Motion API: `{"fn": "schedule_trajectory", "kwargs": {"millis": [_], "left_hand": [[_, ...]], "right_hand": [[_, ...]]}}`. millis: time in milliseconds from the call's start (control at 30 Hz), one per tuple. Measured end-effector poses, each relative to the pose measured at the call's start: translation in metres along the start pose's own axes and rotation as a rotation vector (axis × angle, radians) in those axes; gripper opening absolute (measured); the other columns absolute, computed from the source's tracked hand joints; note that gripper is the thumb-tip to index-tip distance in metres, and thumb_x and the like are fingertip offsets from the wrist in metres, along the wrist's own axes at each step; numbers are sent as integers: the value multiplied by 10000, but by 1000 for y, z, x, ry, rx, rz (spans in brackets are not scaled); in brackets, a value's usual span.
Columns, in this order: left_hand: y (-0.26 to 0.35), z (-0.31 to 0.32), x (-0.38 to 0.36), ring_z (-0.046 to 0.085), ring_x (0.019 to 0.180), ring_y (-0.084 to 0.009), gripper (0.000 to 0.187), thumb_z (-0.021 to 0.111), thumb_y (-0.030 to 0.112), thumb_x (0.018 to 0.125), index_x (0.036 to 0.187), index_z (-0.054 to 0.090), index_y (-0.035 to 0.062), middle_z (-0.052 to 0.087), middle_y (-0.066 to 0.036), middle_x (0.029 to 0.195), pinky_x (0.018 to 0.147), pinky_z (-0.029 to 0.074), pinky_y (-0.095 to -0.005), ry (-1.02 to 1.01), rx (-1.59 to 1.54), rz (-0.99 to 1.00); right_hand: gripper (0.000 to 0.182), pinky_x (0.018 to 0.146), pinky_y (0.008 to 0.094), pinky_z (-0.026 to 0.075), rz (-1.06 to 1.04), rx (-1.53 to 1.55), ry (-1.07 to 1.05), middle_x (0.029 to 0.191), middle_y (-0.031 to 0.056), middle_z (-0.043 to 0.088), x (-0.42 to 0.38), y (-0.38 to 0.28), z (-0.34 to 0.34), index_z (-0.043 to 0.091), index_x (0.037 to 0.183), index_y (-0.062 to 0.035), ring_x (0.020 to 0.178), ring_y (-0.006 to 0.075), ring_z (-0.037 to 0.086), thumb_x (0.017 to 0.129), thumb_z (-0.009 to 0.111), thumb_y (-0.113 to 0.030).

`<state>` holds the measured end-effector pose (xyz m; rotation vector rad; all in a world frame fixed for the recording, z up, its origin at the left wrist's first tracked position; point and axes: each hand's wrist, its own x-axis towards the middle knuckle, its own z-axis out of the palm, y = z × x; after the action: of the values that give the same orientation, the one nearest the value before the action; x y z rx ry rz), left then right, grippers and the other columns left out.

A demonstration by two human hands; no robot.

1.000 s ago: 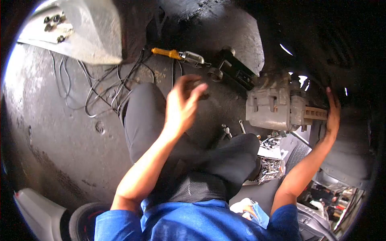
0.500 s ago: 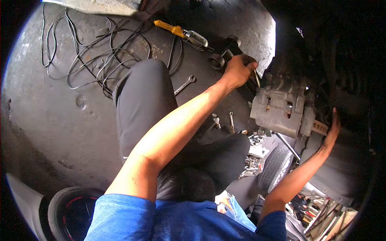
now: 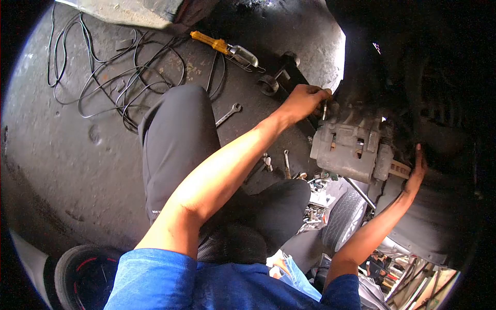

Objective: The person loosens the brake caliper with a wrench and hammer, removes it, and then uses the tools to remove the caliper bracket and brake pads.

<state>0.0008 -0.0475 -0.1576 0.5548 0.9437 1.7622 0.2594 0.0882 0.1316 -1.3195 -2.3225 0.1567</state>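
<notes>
A dusty brake caliper (image 3: 345,151) sits over a vented brake disc (image 3: 399,168) at centre right. My left hand (image 3: 305,102) is closed at the caliper's upper left corner, its thumb and fingers pinching a slim silver metal rod (image 3: 325,111). The rod stands nearly upright, its lower end at the caliper; the exact kind of tool does not show. On the disc's right side, my right hand (image 3: 416,166) rests against the edge with its fingers stretched out and nothing gripped.
A yellow-handled work light (image 3: 212,42) and its tangled black cable (image 3: 111,85) lie on the dark floor. Near my knee is a wrench (image 3: 228,114), with a smaller wrench (image 3: 287,164) closer to the caliper. A tyre (image 3: 345,217) stands beyond my leg.
The whole view has shifted slightly, so things appear further left. My left hand has come a little closer to the caliper, and the rod has turned more upright. My right hand stays at the disc.
</notes>
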Motion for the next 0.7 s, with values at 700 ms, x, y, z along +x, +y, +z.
{"fn": "schedule_trajectory", "kwargs": {"millis": [700], "left_hand": [[6, -2, -8, 624, 912, -196, 399, 637, 331, 913, 1078, 687, -29, 701, -148, 1023, 850, 477, -335, -26, -72, -25]], "right_hand": [[570, 1032, 343, 364, 11, 74, 39, 1279, 137, 585, -8, -15, 7, 597, 1257, 23, 1173, 229, 534, 896, 617, -418]]}}
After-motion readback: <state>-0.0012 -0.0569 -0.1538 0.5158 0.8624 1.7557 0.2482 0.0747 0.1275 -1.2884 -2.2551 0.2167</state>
